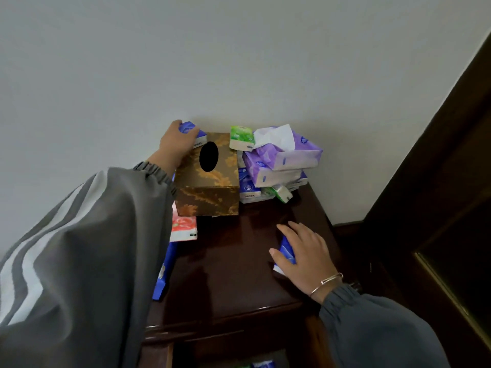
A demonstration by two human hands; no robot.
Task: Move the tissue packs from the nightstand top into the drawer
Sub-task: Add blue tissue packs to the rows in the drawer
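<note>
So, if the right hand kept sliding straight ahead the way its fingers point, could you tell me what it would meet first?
Probably the pile of tissue packs at the back of the nightstand top. The right hand points up-left over bare wood, though depth is unclear and it might reach the brown tissue box instead.

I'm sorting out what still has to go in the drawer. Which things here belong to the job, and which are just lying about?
Part of the job:
- blue pack in the left hand
- blue pack under the right hand
- green pack
- purple packs
- red floral pack
- drawer, open below

Just lying about:
- brown tissue box
- bracelet
</note>
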